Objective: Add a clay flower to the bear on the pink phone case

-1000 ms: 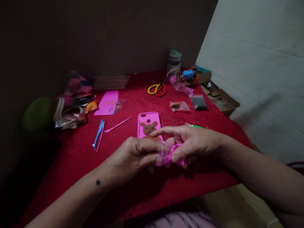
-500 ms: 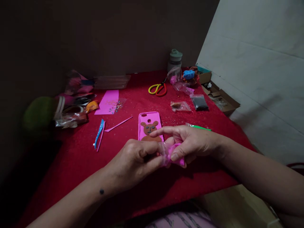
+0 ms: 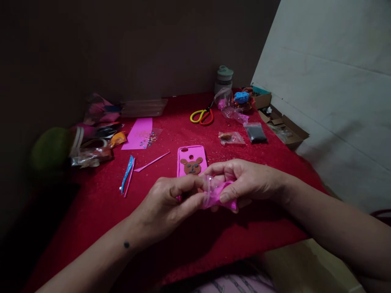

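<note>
Clay (image 3: 229,200), bright pink and soft-looking, bunches at one end of a crumpled clear plastic bag (image 3: 209,190) between your fingertips. The bag's long axis runs sideways, ridged end toward your left hand (image 3: 168,203), whose fingers pinch it; your right hand (image 3: 246,183) grips the pink end.

A small clear plastic bag (image 3: 209,190), crumpled and held above the surface (image 3: 166,140), stretches between the left hand (image 3: 165,205) and the right hand (image 3: 244,183), with a soft pink lump (image 3: 225,195) showing at its right end under the right thumb. Just beyond, a pink phone case (image 3: 184,155) lies face up, its lower part hidden by the hands, bearing a brown bear head (image 3: 192,167) with round ears and dark grey eyes, nose and mouth.
</note>
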### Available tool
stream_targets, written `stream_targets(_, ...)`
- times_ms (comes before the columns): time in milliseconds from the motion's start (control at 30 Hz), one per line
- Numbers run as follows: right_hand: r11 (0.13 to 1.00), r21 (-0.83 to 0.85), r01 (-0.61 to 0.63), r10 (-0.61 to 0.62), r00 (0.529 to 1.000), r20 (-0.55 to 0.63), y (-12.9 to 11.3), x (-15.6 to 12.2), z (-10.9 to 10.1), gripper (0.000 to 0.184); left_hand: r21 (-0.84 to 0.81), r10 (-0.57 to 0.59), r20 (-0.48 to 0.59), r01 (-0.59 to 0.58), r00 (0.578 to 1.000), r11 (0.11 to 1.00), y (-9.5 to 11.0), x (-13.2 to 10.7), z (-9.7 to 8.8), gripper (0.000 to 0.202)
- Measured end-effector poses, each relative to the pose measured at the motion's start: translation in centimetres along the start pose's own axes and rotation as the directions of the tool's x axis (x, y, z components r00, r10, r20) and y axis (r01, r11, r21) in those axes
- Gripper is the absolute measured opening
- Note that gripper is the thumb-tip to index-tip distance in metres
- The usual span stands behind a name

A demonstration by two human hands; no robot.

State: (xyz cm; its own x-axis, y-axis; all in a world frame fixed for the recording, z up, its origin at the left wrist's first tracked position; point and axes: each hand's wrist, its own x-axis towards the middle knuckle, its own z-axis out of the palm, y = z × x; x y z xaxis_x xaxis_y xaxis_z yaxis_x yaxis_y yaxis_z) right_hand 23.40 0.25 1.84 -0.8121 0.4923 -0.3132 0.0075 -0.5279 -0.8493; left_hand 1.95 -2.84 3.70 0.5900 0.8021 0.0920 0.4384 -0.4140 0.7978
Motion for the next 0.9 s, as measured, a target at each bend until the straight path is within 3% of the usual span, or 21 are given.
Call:
stream_targets(100,1.0,0.011,-0.005,0.005,1.0,-0.003,-0.1,0.0,0.1,0.053,-0.007,0.044,0.021,-0.044,0.999,0.999,0.0,-0.1,-0.1,0.014)
stream_targets(267,0.999,0.038,0.004,-0.004,1.0,0.01,-0.2,0.0,0.2,0.052,0.109,0.14,-0.007,-0.139,0.99,0.984,-0.5,-0.3,0.1,0.014)
stream_targets(633,0.999,0.035,0.014,-0.014,1.0,-0.002,-0.2,-0.1,0.2,0.051,0.174,0.169,0.002,-0.167,0.986,0.971,-1.0,-0.5,0.4,0.016)
stream_targets(900,1.0,0.019,0.009,-0.009,1.0,0.0,0.0,0.0,0.1,0.053,0.316,0.239,-0.064,-0.207,0.969,0.926,-0.5,-0.4,0.9,0.013)
